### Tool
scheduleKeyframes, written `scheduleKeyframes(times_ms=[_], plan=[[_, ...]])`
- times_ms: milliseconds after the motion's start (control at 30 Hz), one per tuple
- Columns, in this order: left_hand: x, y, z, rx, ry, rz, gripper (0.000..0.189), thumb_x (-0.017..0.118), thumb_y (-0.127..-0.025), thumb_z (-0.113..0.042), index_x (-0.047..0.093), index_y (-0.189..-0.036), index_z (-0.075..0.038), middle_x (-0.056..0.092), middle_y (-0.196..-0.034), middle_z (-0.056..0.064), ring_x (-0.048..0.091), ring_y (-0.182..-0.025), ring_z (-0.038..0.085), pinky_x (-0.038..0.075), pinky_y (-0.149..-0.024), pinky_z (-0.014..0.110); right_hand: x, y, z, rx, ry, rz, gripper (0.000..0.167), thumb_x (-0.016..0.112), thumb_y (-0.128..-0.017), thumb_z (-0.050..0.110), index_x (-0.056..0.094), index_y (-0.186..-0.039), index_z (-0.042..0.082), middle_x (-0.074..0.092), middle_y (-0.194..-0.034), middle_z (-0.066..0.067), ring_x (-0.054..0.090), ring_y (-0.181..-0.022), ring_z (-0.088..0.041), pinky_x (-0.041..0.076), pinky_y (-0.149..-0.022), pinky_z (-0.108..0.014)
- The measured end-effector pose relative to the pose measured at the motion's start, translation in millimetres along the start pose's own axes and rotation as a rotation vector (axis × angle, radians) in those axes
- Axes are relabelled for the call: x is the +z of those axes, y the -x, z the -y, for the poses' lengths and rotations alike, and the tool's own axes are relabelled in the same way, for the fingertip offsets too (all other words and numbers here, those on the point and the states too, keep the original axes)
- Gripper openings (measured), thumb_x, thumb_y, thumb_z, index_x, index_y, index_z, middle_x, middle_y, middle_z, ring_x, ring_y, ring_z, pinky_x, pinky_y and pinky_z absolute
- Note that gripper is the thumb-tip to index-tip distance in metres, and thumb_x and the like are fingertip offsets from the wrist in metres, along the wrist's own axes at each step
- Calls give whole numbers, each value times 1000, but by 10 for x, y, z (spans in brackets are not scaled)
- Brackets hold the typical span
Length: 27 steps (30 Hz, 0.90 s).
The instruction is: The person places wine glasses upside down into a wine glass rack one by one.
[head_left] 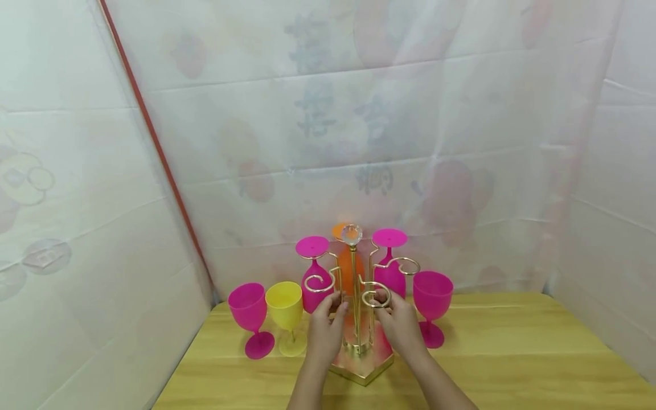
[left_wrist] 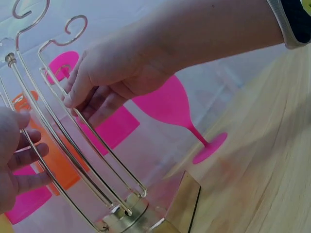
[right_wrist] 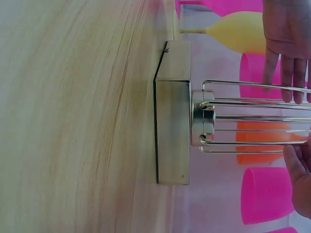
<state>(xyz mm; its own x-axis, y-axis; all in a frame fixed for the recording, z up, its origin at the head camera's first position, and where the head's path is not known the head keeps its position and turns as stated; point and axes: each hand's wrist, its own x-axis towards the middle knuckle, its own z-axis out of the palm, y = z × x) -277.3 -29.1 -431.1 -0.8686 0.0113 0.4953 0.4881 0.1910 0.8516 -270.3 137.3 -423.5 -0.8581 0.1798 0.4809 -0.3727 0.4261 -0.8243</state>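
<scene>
A gold wire goblet rack point(head_left: 355, 319) with a clear crystal knob point(head_left: 352, 234) and a flat angular base point(right_wrist: 173, 131) stands upright on the table. My left hand point(head_left: 325, 330) holds one of its upright wires between thumb and fingers, the fingers fairly straight. On the opposite side, my right hand point(left_wrist: 116, 73) pinches another wire below a curled hook. Two pink goblets, one on the left point(head_left: 314, 285) and one on the right point(head_left: 390, 267), hang upside down in the rack's hooks. An orange goblet point(head_left: 351, 270) hangs inverted at the back, partly hidden by the rack.
Upright left of the rack are a pink goblet point(head_left: 248, 307) and a yellow goblet point(head_left: 285, 304). Another pink goblet point(head_left: 433, 293) stands on the right. The wooden table point(head_left: 512, 353) ends at pale printed sheets point(head_left: 461, 142) behind and at the sides.
</scene>
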Motion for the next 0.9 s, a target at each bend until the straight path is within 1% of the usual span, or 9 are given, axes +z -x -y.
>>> scheduleKeyframes(times_ms=[67, 167, 267, 400, 567, 633, 667, 767, 900], plan=[[-4, 9, 24, 21, -18, -23, 25, 60, -98, -16, 67, -118, -3, 71, -103, 11, 67, -91, 20, 56, -73, 20, 4, 8, -8, 11, 5, 4, 10, 69, -92, 15, 71, -102, 11, 73, -103, -8, 72, -95, -25, 58, -67, -23], [-2, 19, 56, 51, -44, -48, 21, 61, -96, -10, 69, -114, -2, 72, -98, 13, 69, -87, 20, 57, -71, 20, 0, 19, -18, 27, 10, 12, 7, 68, -93, 15, 70, -99, 13, 72, -101, -7, 71, -97, -24, 57, -67, -23], [-1, 10, 80, 87, -53, -64, 18, 63, -95, -9, 70, -109, -1, 73, -94, 11, 69, -85, 21, 57, -72, 21, -11, 9, -13, 36, -13, 29, 8, 68, -92, 14, 71, -100, 13, 73, -101, -6, 72, -92, -22, 57, -63, -23], [-10, -20, 96, 129, -59, -73, 18, 64, -94, -10, 71, -106, 1, 73, -89, 8, 70, -84, 22, 58, -73, 23, -43, -43, 23, 9, -20, 55, 10, 68, -92, 12, 72, -101, 13, 74, -98, -6, 73, -84, -20, 56, -60, -24], [-23, -33, 89, 106, -58, -68, 19, 64, -94, -11, 71, -106, 1, 73, -89, 6, 70, -84, 20, 57, -73, 20, -136, -70, 68, -29, 56, 74, 13, 71, -91, 20, 72, -102, 13, 74, -95, -3, 73, -82, -20, 56, -61, -23], [-23, -33, 88, 100, -56, -64, 19, 64, -94, -11, 71, -107, 1, 73, -89, 6, 70, -84, 20, 57, -72, 20, -195, -76, 68, -85, 107, 65, 15, 72, -90, 21, 72, -102, 13, 72, -91, -1, 71, -77, -16, 55, -60, -23], [-23, -32, 87, 98, -57, -62, 18, 64, -94, -11, 71, -107, 0, 73, -89, 6, 70, -84, 20, 57, -72, 20, -228, -86, 65, -128, 138, 52, 15, 73, -89, 21, 73, -102, 12, 71, -89, 1, 69, -77, -14, 54, -60, -22], [-21, -36, 92, 99, -60, -63, 17, 64, -94, -11, 71, -107, -1, 72, -90, 6, 69, -84, 20, 57, -72, 20, -347, -144, 43, -314, 276, -6, 16, 76, -85, 16, 74, -100, 11, 67, -85, 4, 59, -78, -10, 51, -62, -25], [-16, -38, 86, 95, -68, -70, 17, 65, -94, -10, 72, -106, 0, 73, -89, 6, 69, -83, 18, 57, -71, 20, -554, -281, -24, -548, 448, -106, 18, 79, -78, 13, 74, -95, 8, 69, -83, 0, 54, -84, -17, 45, -70, -34]])
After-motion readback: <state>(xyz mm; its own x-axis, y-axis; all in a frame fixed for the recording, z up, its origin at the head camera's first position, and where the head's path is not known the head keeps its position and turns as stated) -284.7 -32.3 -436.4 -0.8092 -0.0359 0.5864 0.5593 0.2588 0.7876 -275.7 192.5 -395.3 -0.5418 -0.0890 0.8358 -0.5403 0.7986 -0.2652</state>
